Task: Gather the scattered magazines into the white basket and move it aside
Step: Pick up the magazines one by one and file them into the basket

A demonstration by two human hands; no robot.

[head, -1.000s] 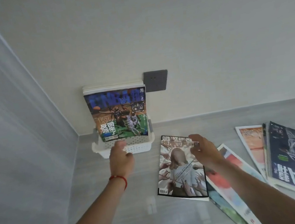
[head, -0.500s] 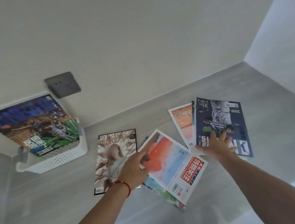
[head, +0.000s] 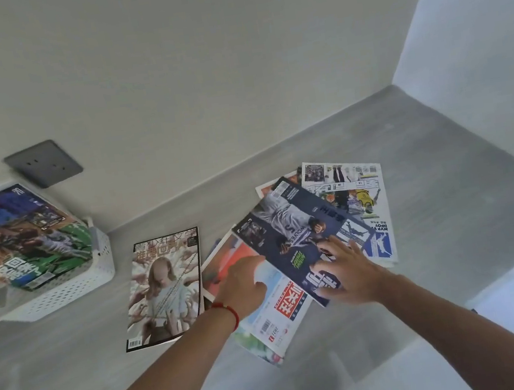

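The fingers (head: 338,246) of the right hand (head: 347,273) lie spread and straight on the cover of a dark navy basketball magazine (head: 290,233), pressing on its near end; they curl round nothing. That magazine is tilted, its near-left corner over the pile. The left hand (head: 245,284), with a red cord bracelet (head: 227,309) at its wrist, rests on a red-and-white magazine (head: 282,303) just beside the navy one; its fingers reach toward the navy cover's edge, and whether they grip anything cannot be told.

Six magazines lie on the grey tabletop (head: 448,201). Five are in one overlapping cluster: the navy one on top, the red-and-white one beneath it, a green-edged one (head: 259,348) showing under that, a white-covered one (head: 358,187) with blue lettering at the far right, and an orange one (head: 269,188) barely showing behind. The sixth, a magazine with a blond figure on its cover (head: 166,287), lies flat by itself to the left, beside the cluster.

One white basket (head: 64,291) stands at the far left by the wall, apart from the cluster. A blue-and-green basketball magazine (head: 20,238) stands in it, with more behind it, their number unclear. One grey wall socket (head: 43,163) is on the wall above.
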